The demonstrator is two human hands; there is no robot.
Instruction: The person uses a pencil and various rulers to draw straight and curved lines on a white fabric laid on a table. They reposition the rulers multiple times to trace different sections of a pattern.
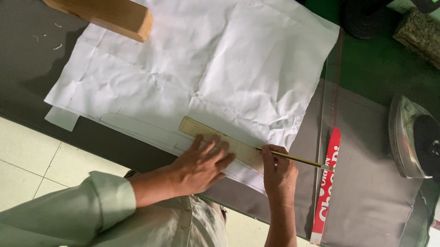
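While the left hand (201, 162) is pressing flat with spread fingers on a pale wooden ruler (223, 140), the right hand (279, 173) is pinching a thin pencil (292, 157) between closed fingertips, its tip lying at the ruler's upper edge, at about three o'clock from the left hand. The ruler looks stiff and light and may be prone to sliding on paper, so it is best held down from above near its middle. It is lying under the left fingers, on the near edge of a large creased white paper sheet (215, 50), thin and easily torn. Beyond, a wooden block (94, 4) is weighing the sheet at ten o'clock, and an iron (439, 147) is resting at three o'clock on the grey padded table (7, 62).
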